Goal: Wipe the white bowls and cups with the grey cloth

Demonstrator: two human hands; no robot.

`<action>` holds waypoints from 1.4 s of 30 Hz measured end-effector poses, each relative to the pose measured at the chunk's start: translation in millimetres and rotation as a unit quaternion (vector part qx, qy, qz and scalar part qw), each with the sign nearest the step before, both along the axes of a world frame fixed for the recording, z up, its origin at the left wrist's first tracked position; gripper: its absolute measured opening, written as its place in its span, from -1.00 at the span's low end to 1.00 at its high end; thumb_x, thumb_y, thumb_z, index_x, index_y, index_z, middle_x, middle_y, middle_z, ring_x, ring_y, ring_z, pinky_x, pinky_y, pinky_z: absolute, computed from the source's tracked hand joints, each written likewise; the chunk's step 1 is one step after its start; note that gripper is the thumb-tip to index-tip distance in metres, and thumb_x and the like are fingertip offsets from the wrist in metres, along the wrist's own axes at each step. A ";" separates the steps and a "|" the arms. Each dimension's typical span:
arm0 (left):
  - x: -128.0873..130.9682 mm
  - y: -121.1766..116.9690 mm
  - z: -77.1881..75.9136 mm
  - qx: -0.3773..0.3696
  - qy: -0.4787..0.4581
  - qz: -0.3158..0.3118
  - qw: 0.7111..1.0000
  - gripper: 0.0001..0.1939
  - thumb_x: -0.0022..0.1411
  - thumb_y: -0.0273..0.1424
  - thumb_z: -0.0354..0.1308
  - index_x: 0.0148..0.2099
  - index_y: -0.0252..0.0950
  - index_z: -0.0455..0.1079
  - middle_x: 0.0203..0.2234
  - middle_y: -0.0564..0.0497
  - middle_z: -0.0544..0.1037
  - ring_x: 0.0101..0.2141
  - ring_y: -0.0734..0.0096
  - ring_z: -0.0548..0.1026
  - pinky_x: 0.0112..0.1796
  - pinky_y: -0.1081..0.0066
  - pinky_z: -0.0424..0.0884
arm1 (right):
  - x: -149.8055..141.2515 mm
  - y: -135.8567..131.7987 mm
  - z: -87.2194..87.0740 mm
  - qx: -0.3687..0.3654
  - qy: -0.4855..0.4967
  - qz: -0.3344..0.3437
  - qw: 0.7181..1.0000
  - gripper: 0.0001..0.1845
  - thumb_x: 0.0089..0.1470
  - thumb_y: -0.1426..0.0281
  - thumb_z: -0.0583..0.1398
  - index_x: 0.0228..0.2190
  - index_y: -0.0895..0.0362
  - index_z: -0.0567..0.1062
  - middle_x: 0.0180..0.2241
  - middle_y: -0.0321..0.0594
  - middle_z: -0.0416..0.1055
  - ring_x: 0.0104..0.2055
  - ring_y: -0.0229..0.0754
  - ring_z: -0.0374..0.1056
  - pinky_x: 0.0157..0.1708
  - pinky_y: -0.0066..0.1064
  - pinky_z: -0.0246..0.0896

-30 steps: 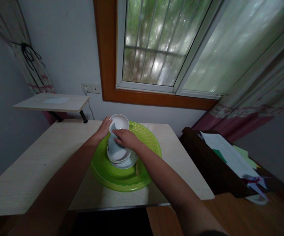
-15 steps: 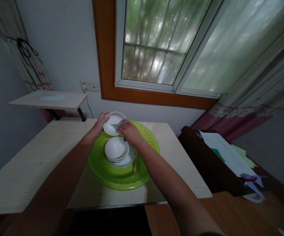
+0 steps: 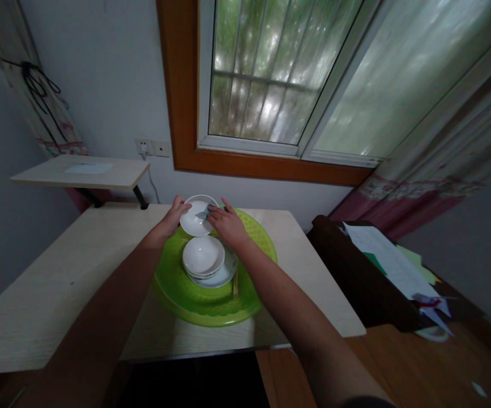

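Note:
My left hand (image 3: 172, 220) grips the left rim of a white bowl (image 3: 194, 225), tilted toward me above the far part of a round green tray (image 3: 211, 318). Pressed against the inside of that bowl is a grey-green cloth (image 3: 203, 215), held under the fingers of my right hand (image 3: 229, 228). Nearer to me, a stack of white bowls (image 3: 203, 255) rests on a pale plate (image 3: 228, 273) in the tray. Wooden chopsticks (image 3: 235, 284) lie at the right of the plate. My right hand hides part of the bowl's right side.
The tray sits on a light wooden table (image 3: 79, 283). A small raised shelf (image 3: 79, 177) with a sheet of paper stands at the back left. To the right, a dark brown piece of furniture (image 3: 355, 283) carries papers (image 3: 385, 260). Behind the table are a wall and a window (image 3: 266, 73).
My right hand has shifted slightly right along the inside of the bowl with the cloth, its fingers now lifted more. The bowl stays in my left hand. The camera view shifted a little.

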State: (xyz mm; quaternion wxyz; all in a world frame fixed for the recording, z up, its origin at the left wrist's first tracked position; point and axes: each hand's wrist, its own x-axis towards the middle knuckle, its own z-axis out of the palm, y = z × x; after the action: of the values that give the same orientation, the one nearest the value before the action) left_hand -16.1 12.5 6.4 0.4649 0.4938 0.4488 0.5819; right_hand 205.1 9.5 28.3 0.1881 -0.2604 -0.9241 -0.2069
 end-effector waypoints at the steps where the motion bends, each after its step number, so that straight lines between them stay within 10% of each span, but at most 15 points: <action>1: 1.2 -0.5 0.7 0.002 -0.005 -0.006 1.000 -0.66 0.08 -0.16 0.20 -0.24 -0.20 0.15 -0.49 0.16 0.28 -0.50 0.49 0.29 -0.47 0.49 0.17 | 0.2 0.0 0.0 0.000 0.000 0.001 1.000 -0.81 0.30 0.48 0.13 -0.15 0.17 0.55 -0.07 -0.07 0.58 0.23 -0.07 0.32 0.46 0.03 -0.37; 7: 8.3 6.0 -2.4 -0.012 -0.018 -0.061 0.998 -0.61 0.13 -0.08 0.18 -0.12 -0.24 0.31 -0.40 0.05 0.43 -0.43 0.40 0.38 -0.40 0.41 0.30 | 2.8 1.7 -1.1 -0.006 0.006 -0.001 1.000 -0.82 0.29 0.48 0.14 -0.18 0.16 0.56 -0.07 -0.08 0.58 0.21 -0.08 0.35 0.45 0.04 -0.35; 20: 4.3 9.2 -4.3 0.063 0.044 0.040 0.996 -0.51 0.20 -0.11 0.11 0.08 -0.28 0.34 -0.13 -0.06 0.52 -0.16 0.26 0.48 -0.08 0.29 0.41 | -13.5 -17.1 -0.6 -0.105 0.015 -0.019 0.994 -0.68 0.16 0.56 0.14 -0.08 0.21 0.57 0.02 -0.02 0.54 0.17 -0.05 0.37 0.45 -0.01 -0.47; 30: 4.6 4.1 0.8 0.117 0.147 0.086 0.979 -0.54 0.28 -0.14 -0.01 0.10 -0.30 0.32 0.04 -0.13 0.47 0.07 0.20 0.40 0.16 0.22 0.28 | -29.0 -20.9 -18.7 -0.255 0.079 0.129 0.955 -0.21 0.11 0.54 0.10 0.35 0.16 0.08 0.32 -0.03 0.22 0.33 -0.08 0.20 0.39 -0.02 -0.08; 42: 5.4 0.3 5.9 0.066 0.086 0.104 0.989 -0.54 0.25 -0.15 0.05 0.11 -0.27 0.32 0.02 -0.12 0.46 0.01 0.21 0.44 0.05 0.26 0.37 | -3.7 -9.6 8.6 -0.137 0.018 -0.002 0.990 -0.66 0.15 0.53 0.17 -0.06 0.13 0.58 -0.09 -0.09 0.58 0.06 -0.04 0.35 0.26 -0.16 0.01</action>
State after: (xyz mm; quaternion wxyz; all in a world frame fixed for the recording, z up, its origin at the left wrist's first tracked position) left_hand -10.7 12.7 12.3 0.3282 0.5222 0.4968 0.6106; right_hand 201.5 -0.1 36.9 0.1662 -0.2895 -0.9397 -0.0740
